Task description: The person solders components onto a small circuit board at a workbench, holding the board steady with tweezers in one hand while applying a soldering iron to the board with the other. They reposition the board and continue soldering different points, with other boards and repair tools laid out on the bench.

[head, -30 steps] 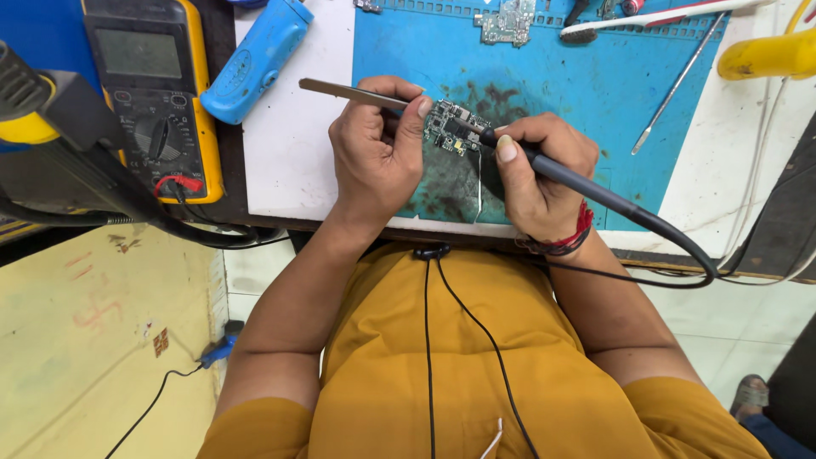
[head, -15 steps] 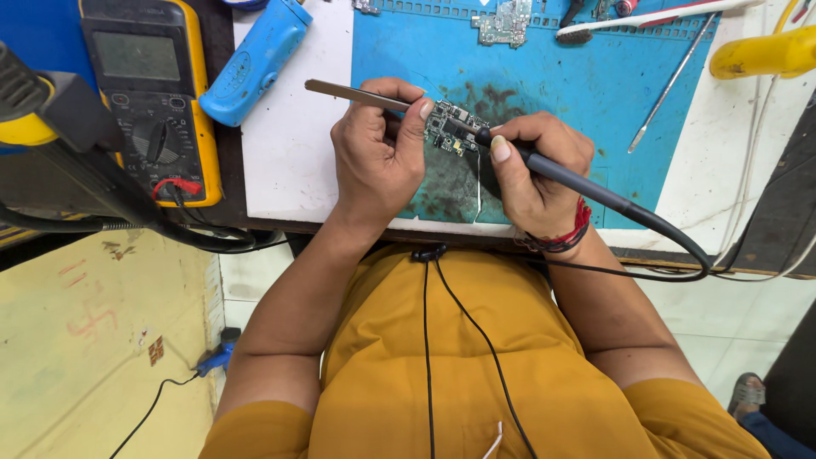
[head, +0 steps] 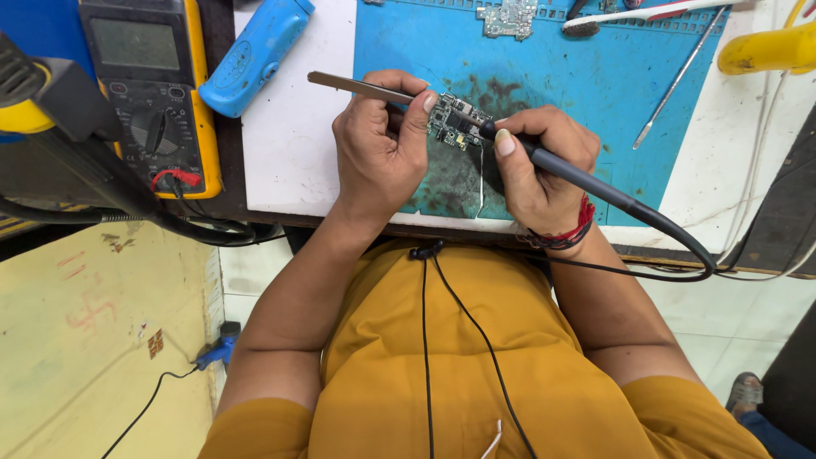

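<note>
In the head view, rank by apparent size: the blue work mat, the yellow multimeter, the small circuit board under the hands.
1. Blue work mat, clearly largest.
2. Yellow multimeter, partly cut off by the frame's top edge.
3. Small circuit board, smallest, partly covered by fingers.

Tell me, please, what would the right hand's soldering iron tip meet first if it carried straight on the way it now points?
Probably the small circuit board: the soldering iron in the right hand points at it, beside the tweezers in the left hand. Whether the tip touches is unclear.

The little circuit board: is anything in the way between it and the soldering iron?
Nothing visible. The soldering iron in the right hand comes right to the circuit board, and the left hand brings tweezers in from the other side.
</note>
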Demonstrator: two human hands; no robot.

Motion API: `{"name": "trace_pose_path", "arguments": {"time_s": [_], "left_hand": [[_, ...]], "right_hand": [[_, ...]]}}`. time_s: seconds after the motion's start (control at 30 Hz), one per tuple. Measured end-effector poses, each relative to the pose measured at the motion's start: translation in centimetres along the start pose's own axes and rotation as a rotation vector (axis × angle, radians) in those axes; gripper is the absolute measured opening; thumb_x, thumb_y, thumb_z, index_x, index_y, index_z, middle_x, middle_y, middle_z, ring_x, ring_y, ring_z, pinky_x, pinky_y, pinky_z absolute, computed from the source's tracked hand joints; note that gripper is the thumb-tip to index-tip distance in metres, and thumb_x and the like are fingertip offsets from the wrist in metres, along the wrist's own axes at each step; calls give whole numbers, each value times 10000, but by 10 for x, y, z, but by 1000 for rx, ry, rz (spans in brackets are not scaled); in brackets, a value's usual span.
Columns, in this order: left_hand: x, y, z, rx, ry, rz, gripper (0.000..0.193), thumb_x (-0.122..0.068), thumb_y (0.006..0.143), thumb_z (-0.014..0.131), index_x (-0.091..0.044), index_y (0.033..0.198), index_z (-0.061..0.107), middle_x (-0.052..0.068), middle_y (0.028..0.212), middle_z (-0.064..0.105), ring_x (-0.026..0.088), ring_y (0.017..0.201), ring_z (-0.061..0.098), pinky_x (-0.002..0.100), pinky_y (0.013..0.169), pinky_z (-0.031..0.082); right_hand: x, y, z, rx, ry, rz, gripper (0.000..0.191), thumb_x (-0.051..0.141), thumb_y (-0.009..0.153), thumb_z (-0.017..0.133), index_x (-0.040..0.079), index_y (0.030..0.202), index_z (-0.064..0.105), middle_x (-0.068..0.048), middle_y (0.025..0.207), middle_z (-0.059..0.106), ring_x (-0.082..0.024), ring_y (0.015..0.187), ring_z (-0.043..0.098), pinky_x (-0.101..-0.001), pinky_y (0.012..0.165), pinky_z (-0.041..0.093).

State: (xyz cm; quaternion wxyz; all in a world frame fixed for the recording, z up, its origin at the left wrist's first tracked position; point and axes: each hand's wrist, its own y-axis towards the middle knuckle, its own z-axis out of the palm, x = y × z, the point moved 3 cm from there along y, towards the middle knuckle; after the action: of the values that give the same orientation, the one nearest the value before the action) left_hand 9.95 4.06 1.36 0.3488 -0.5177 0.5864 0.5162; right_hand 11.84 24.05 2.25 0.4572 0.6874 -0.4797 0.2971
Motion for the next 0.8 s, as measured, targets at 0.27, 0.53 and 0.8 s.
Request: {"name": "trace_pose_path", "arguments": {"time_s": [0.27,0.53,0.8], "left_hand": [[1,6,0,1,-3,-14,107,-94,1071,702,-29,1093,620,-2,804,654,34,638,546,214,573,445],[3,13,0,38,22,-46,86,-78,1065,696,-30,1075,625,6,810,660,42,629,563,217,567,451],[2,13,2,62,72,-42,87,-80,1056,707,-42,1066,628,13,824,673,67,638,619,240,575,487]], "right_hand": [[-4,5,2,-9,-20,20,89,75,1043,684,-10,1028,663,-113,868,681,-190,716,634,-283,666,467],[-8,11,5,-2,-11,73,77,67,1024,674,-8,1012,663,-104,878,669,-183,686,627,-279,647,466],[-10,12,6,7,-20,55,82,68,1051,687,-6,1037,655,-119,894,694,-188,727,649,-279,676,485]]}}
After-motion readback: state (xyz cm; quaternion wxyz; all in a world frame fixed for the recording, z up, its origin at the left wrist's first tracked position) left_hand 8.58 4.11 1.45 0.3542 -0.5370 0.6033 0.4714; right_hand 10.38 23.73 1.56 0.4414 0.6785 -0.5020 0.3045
